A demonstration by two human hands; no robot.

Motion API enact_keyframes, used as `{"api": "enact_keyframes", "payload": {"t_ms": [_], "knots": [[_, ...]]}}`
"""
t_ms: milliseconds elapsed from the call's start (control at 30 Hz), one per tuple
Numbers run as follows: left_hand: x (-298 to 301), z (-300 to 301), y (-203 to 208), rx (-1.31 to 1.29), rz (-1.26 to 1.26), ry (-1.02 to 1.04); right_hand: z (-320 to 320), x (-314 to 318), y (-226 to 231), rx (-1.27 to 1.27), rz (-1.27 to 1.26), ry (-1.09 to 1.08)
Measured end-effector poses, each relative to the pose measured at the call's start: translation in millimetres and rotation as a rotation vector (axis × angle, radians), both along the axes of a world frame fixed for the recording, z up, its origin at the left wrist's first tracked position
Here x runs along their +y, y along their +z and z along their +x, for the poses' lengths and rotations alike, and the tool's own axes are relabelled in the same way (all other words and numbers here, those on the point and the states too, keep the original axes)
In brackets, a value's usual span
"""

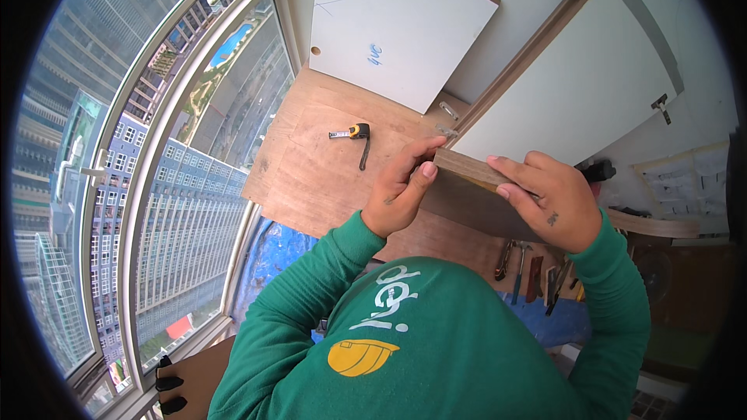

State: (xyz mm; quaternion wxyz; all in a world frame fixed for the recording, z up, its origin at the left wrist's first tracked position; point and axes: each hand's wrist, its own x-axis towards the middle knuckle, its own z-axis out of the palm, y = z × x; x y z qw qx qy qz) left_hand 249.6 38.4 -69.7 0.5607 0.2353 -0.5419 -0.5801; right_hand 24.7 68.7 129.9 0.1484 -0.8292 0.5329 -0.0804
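Observation:
A wooden board (pixel 481 204) with a brown wood-grain edge stands upright in front of my chest. My right hand (pixel 554 201) grips its right end, with the thumb on the near side and the fingers over the top edge. At the left corner my left hand (pixel 401 193) closes on the board, thumb near the top; some of its fingertips are hidden behind it. Just beyond the hands, small metal hinges (pixel 448 110) lie on the plywood work surface (pixel 311 163). A yellow and black tape measure (pixel 359 131) lies farther left, its blade slightly out.
A white panel (pixel 397 31) with round holes leans against the wall. To the right stands a white door (pixel 576 78) with hinges attached. Pliers (pixel 504 261), a hammer (pixel 520 271) and other hand tools lie near my right forearm. Windows (pixel 194 179) line the left side.

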Motion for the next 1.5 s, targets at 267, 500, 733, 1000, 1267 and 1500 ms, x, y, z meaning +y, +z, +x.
{"api": "enact_keyframes", "payload": {"t_ms": [267, 500, 733, 1000, 1267, 1500], "knots": [[0.1, 0.2, 4.6, -0.032, -0.025, 0.01, -1.3, 1.4, -2.4, 0.001, 0.002, -0.007], [0.3, 1.9, 5.7, -0.034, 0.006, -0.022, -1.1, 1.4, -3.8, 0.02, -0.007, -0.012], [-0.3, 3.2, 6.8, 0.007, -0.002, -0.056, -0.8, 2.4, -5.9, 0.006, 0.009, -0.022], [-1.5, 3.4, 3.7, -0.022, 0.003, -0.065, -0.7, 3.8, -10.0, 0.001, -0.01, -0.03], [-11.3, 9.2, 11.6, -0.017, 0.076, -0.185, -0.6, 5.5, -11.2, -0.002, -0.012, -0.035], [-39.9, 33.7, 31.6, -0.197, -0.012, -0.369, -0.6, 4.5, -12.5, 0.003, -0.026, -0.027]]}}
